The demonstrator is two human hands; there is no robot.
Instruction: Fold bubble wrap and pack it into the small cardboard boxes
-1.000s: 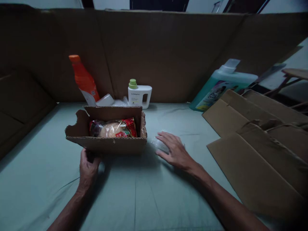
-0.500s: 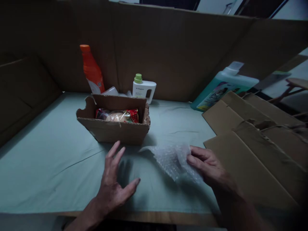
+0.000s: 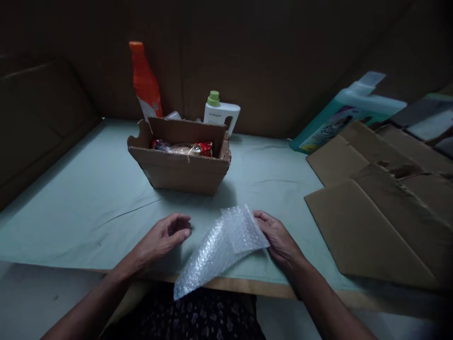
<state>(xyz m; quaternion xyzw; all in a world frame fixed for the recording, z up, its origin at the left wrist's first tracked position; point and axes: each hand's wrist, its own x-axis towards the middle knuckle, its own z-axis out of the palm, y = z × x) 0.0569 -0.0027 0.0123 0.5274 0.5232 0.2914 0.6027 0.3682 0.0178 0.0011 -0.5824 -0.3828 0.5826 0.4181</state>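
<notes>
My right hand grips a sheet of clear bubble wrap by its right side. The sheet is partly folded over, and its lower left end hangs past the table's front edge. Left of the wrap, my left hand holds nothing; its fingers are curved, with a gap between thumb and fingertips. Beyond both hands stands a small uncovered cardboard box. Inside it lies a shiny packet with red ends and a pale middle, its lower part hidden by the box wall.
Behind the box stand an orange bottle and a white jug with a green cap. A tilted teal bottle is at the back right. Cardboard flaps cover the right side. Cardboard walls border the cloth-covered table.
My right hand has drawn the bubble wrap nearer, and the sheet now hangs down to the left. My left hand's fingers have curled from a wide spread. The view has tipped downward.
</notes>
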